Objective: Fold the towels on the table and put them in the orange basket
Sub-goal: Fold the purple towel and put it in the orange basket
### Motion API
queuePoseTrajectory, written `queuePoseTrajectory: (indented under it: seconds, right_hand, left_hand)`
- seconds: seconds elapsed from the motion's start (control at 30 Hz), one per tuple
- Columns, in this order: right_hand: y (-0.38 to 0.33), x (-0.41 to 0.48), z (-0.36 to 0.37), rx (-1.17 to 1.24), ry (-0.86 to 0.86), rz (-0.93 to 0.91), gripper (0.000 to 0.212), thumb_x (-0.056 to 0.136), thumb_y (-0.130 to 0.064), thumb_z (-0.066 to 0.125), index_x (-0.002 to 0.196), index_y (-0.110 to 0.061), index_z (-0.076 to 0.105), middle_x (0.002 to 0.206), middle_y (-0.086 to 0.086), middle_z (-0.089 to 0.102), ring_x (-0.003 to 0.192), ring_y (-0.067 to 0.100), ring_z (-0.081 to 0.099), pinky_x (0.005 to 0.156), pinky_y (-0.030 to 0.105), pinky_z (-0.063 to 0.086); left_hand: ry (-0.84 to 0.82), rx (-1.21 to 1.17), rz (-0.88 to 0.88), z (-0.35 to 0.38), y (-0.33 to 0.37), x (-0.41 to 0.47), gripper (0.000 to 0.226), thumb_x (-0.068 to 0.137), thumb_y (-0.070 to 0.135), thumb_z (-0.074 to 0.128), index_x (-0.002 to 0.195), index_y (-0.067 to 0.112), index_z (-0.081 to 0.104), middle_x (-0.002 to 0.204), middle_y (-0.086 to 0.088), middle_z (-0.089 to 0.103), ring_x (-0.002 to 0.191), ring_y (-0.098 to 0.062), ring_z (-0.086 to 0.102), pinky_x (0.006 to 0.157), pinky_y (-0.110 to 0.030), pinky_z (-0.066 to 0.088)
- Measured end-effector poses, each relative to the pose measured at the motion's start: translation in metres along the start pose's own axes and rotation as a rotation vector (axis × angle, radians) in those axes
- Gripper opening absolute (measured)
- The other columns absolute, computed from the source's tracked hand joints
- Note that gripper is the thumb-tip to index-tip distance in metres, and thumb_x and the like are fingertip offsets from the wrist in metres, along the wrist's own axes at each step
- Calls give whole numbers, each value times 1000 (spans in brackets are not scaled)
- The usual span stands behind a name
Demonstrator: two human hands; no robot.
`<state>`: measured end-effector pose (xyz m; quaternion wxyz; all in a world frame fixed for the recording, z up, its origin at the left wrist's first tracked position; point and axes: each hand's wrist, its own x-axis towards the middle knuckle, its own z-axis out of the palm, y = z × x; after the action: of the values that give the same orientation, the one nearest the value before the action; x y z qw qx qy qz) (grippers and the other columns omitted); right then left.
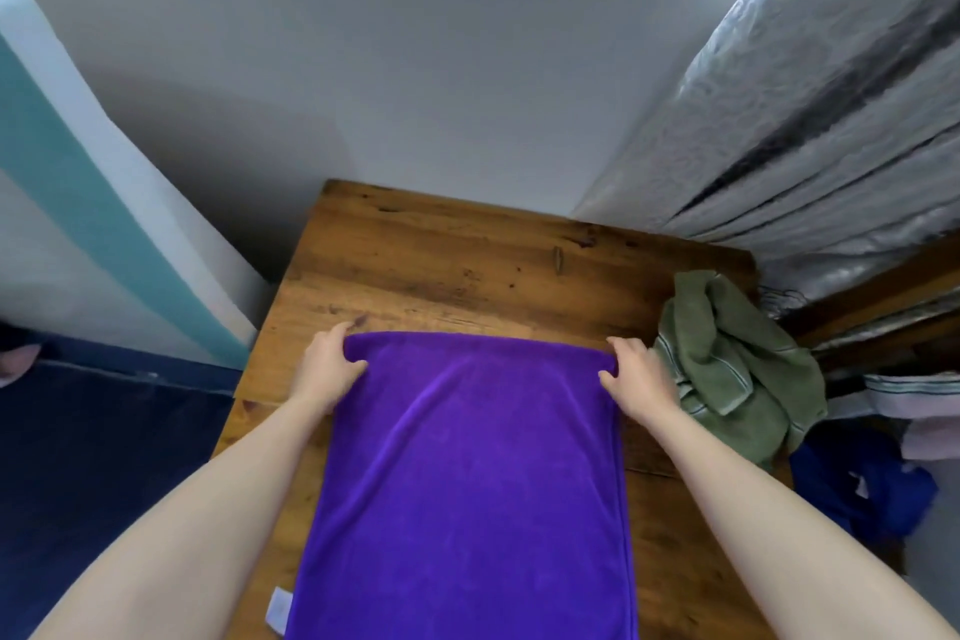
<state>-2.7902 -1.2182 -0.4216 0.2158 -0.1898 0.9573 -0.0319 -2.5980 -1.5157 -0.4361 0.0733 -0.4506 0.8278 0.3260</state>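
Purple towel (467, 457) was pinched by left hand (327, 369) and right hand (636, 382) fingers (615, 346); uneven pull risked a skewed fold.

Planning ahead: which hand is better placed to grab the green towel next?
Probably the right hand: it grips the purple towel at the corner beside the green towel; the left hand grips the opposite corner.
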Motion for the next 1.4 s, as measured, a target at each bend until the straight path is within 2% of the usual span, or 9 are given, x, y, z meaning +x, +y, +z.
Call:
queuePoseTrajectory:
  seconds: [0.2, 0.43, 0.6, 0.87, 0.93, 1.03, 1.2, 1.3, 1.4]
  right_hand:
    - [6, 25, -1, -174, -15, -51, 34, 90, -26, 52, 123, -15, 55, 122, 12, 55, 117, 31, 45, 91, 36, 41]
    - [14, 29, -3, 159, -19, -4, 17, 83, -14, 62, 98, -8, 65, 103, 17, 64, 103, 36, 55, 86, 38, 45]
    - [15, 5, -21, 339, 13, -31, 8, 81, -9, 65, 89, -8, 64, 83, 6, 60, 82, 22, 54, 69, 27, 35]
    - [34, -79, -39, 483, 99, -104, 12, 74, 1, 68, 77, -11, 66, 73, 4, 61, 66, 15, 51, 67, 25, 39]
    - [39, -107, -43, 492, 115, -120, 12, 74, 3, 68, 79, -7, 68, 71, 3, 59, 63, 7, 48, 61, 10, 34]
    - [44, -154, -41, 499, 108, -161, 16, 73, 6, 67, 77, -9, 67, 64, -5, 56, 60, -4, 52, 57, 6, 34]
    - [59, -202, -21, 410, 94, -190, 13, 73, 3, 68, 82, -7, 71, 77, 1, 63, 79, 17, 56, 71, 25, 36]
    - [72, -225, 2, 352, 60, -189, 15, 73, 0, 69, 82, -12, 71, 81, 4, 65, 82, 23, 59, 75, 31, 41]
    - [80, -242, 28, 260, 13, -157, 17, 76, -4, 67, 85, -17, 71, 87, 3, 66, 87, 25, 61, 75, 33, 44]
  left_hand:
    - [37, 26, 50, -7, 4, 22, 34, 79, -2, 55, 110, 5, 67, 114, -21, 63, 107, -35, 56, 89, -34, 42]
    - [0, 6, 112, -26, -2, 27, 14, 75, -5, 63, 87, 3, 66, 103, -19, 54, 96, -31, 54, 81, -27, 36]
    - [-57, -132, 186, -44, 5, 10, 15, 76, 0, 68, 71, 10, 58, 86, -10, 63, 85, -22, 56, 76, -30, 42]
    - [-44, -234, 244, -83, -18, -64, 20, 75, -6, 69, 68, 11, 60, 62, 3, 62, 52, 8, 55, 50, -3, 38]
    - [-56, -243, 255, -90, -33, -88, 25, 74, -6, 69, 66, 17, 62, 56, 10, 65, 53, 8, 56, 53, -4, 39]
    - [-29, -216, 283, -92, -54, -129, 31, 73, -4, 70, 65, 25, 63, 65, 14, 67, 63, -2, 59, 63, -10, 43]
    - [48, -176, 368, -76, -89, -182, 41, 68, -16, 66, 61, 23, 55, 81, -1, 67, 74, 6, 58, 70, -6, 38]
    - [123, -70, 440, -57, -117, -209, 45, 63, -19, 69, 61, 24, 55, 82, -6, 69, 78, -23, 62, 74, -36, 48]
    - [232, 47, 446, -32, -133, -230, 31, 58, -16, 74, 70, 11, 66, 80, -6, 70, 76, -12, 56, 61, -38, 50]
